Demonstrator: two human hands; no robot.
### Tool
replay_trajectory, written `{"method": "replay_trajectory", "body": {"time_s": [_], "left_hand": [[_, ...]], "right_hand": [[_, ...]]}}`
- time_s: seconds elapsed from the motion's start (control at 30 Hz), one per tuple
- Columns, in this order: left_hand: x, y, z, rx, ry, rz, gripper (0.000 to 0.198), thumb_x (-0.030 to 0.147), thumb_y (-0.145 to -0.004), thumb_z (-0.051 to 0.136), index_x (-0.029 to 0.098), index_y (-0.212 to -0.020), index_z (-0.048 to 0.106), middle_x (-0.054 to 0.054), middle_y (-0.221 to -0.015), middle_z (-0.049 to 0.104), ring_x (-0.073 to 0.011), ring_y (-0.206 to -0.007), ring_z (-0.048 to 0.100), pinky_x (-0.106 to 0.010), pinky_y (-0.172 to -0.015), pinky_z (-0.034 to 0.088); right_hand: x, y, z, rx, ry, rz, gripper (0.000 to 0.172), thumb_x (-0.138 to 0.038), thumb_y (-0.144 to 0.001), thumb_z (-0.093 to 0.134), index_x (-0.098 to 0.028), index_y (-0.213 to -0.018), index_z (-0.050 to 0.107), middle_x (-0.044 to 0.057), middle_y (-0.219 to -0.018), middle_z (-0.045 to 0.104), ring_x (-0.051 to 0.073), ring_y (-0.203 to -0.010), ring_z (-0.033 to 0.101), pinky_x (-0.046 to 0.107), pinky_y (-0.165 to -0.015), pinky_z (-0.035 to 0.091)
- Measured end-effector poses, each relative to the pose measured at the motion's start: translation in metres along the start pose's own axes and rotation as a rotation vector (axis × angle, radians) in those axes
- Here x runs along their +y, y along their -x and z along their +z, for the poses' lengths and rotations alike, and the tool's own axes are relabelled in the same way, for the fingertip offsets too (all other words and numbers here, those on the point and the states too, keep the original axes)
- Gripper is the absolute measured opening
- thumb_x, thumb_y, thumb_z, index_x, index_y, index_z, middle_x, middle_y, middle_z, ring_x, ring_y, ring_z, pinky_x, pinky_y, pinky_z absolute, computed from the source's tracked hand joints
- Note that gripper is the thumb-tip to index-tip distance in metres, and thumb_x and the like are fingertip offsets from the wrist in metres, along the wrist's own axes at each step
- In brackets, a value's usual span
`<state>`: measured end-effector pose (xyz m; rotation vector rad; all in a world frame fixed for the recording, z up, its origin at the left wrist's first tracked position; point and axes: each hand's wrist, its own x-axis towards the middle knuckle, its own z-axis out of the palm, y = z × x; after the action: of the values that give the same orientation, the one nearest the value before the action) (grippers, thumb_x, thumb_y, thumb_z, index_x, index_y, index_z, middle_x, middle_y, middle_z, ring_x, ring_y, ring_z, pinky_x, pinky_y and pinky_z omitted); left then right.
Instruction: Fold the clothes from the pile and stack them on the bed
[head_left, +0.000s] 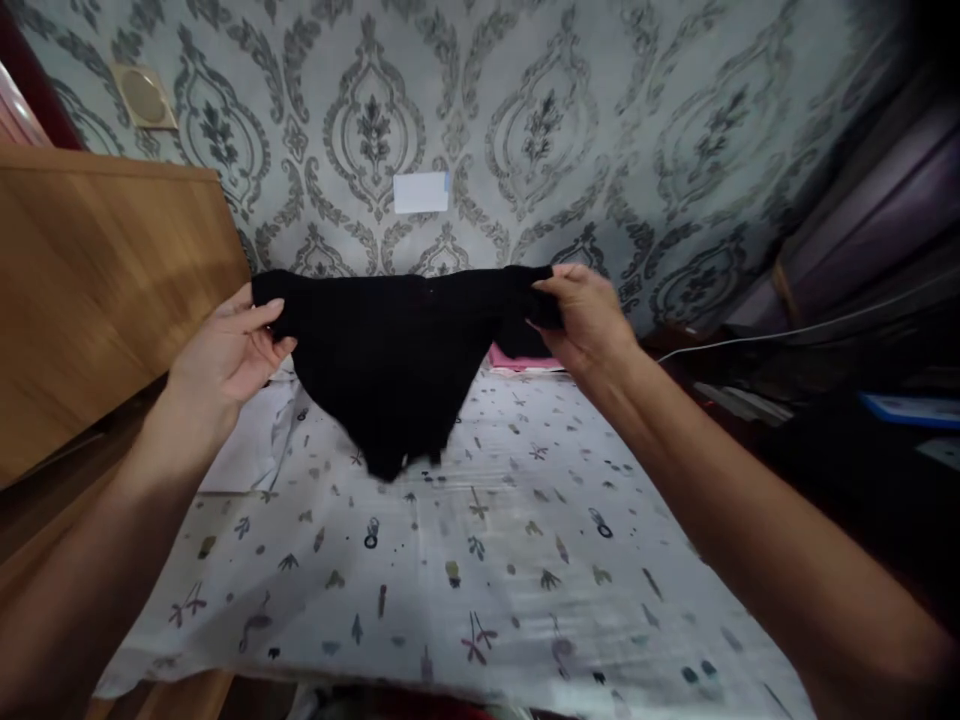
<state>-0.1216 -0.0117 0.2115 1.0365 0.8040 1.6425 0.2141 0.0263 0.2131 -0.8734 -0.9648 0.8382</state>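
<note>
A pair of black underpants hangs stretched between my two hands, its waistband level at the top and its narrow crotch pointing down. My left hand pinches the left end of the waistband between thumb and fingers. At the opposite end, my right hand grips the waistband with the thumb on the near side. The garment is held in the air above a white cloth with small printed plants and shapes. Some of my fingers are hidden behind the fabric.
Behind the cloth, folded pink fabric lies near the patterned wall. White folded fabric rests at the left, beside a wooden cabinet. A white cable and dark clutter are on the right.
</note>
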Motion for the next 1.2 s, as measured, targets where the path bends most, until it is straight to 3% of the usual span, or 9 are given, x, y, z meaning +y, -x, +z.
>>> {"method": "replay_trajectory", "body": {"time_s": [0.13,0.23,0.4,0.5,0.7,0.9,0.97,1.07,1.2], "left_hand": [[-0.002,0.017,0.005,-0.033,-0.09,-0.022,0.031,0.004,-0.081,0.061,0.022,-0.105,0.066,0.003,-0.092,0.071,-0.0105,-0.07,0.068,-0.016,-0.058,0.056],[-0.038,0.033,-0.009,-0.03,-0.181,-0.172,0.044,0.011,-0.079,0.067,0.026,-0.119,0.062,0.0,-0.105,0.072,-0.0167,-0.082,0.071,-0.021,-0.059,0.058],[-0.119,0.071,-0.052,-0.007,-0.214,-0.625,0.053,0.012,-0.07,0.075,0.023,-0.119,0.059,-0.001,-0.089,0.07,-0.0132,-0.059,0.065,-0.02,-0.045,0.053],[-0.14,0.09,-0.066,0.084,-0.218,-0.725,0.054,0.007,-0.07,0.075,0.023,-0.118,0.058,0.004,-0.072,0.061,-0.0093,-0.05,0.057,-0.019,-0.045,0.051],[-0.125,0.096,-0.066,0.059,-0.263,-0.707,0.071,0.013,-0.07,0.076,0.024,-0.133,0.046,0.008,-0.063,0.053,-0.0114,-0.05,0.056,-0.022,-0.049,0.05],[-0.118,0.111,-0.095,-0.245,-0.499,-0.749,0.087,0.043,-0.068,0.079,0.027,-0.141,0.036,0.008,-0.065,0.056,-0.0146,-0.05,0.055,-0.025,-0.048,0.043],[-0.117,0.11,-0.105,-0.367,-0.685,-0.741,0.083,0.052,-0.072,0.073,0.028,-0.141,0.034,0.007,-0.064,0.057,-0.0177,-0.051,0.057,-0.026,-0.047,0.04],[-0.113,0.097,-0.102,-0.465,-1.072,-0.528,0.065,0.057,-0.078,0.065,0.026,-0.131,0.046,0.005,-0.061,0.057,-0.019,-0.054,0.055,-0.026,-0.051,0.036],[-0.112,0.06,-0.058,-0.545,-1.278,-0.223,0.043,0.054,-0.083,0.059,0.026,-0.116,0.06,0.002,-0.067,0.059,-0.0194,-0.062,0.058,-0.027,-0.058,0.037]], "right_hand": [[-0.013,0.02,-0.021,-0.02,0.07,-0.133,0.026,-0.018,-0.062,0.066,-0.025,-0.08,0.047,-0.005,-0.071,0.054,0.013,-0.064,0.054,0.024,-0.054,0.042],[0.016,0.055,-0.049,0.025,0.197,-0.068,0.031,-0.026,-0.061,0.07,-0.026,-0.083,0.048,-0.006,-0.071,0.051,0.014,-0.066,0.052,0.026,-0.059,0.042],[0.096,0.126,-0.096,-0.042,0.306,0.408,0.04,-0.039,-0.057,0.071,-0.025,-0.09,0.054,-0.005,-0.064,0.055,0.018,-0.063,0.055,0.03,-0.061,0.042],[0.116,0.152,-0.112,-0.101,0.291,0.552,0.044,-0.039,-0.059,0.071,-0.025,-0.098,0.057,-0.003,-0.068,0.062,0.022,-0.07,0.062,0.035,-0.068,0.046],[0.099,0.158,-0.116,-0.157,0.421,0.42,0.036,-0.04,-0.065,0.067,-0.023,-0.097,0.071,0.003,-0.086,0.068,0.023,-0.091,0.062,0.035,-0.079,0.047],[0.087,0.174,-0.139,-0.363,0.631,0.47,0.028,-0.039,-0.076,0.059,-0.024,-0.095,0.072,-0.002,-0.063,0.057,0.017,-0.057,0.052,0.031,-0.056,0.043],[0.086,0.178,-0.144,-0.447,0.804,0.379,0.023,-0.037,-0.079,0.056,-0.025,-0.092,0.07,-0.001,-0.068,0.06,0.017,-0.053,0.052,0.031,-0.053,0.043],[0.09,0.175,-0.136,-0.43,1.113,0.057,0.019,-0.034,-0.085,0.055,-0.026,-0.094,0.069,0.005,-0.09,0.064,0.018,-0.062,0.058,0.034,-0.058,0.048],[0.108,0.164,-0.1,-0.502,1.335,-0.211,0.025,-0.03,-0.085,0.062,-0.025,-0.109,0.067,0.009,-0.105,0.063,0.024,-0.085,0.064,0.038,-0.073,0.055]]}}
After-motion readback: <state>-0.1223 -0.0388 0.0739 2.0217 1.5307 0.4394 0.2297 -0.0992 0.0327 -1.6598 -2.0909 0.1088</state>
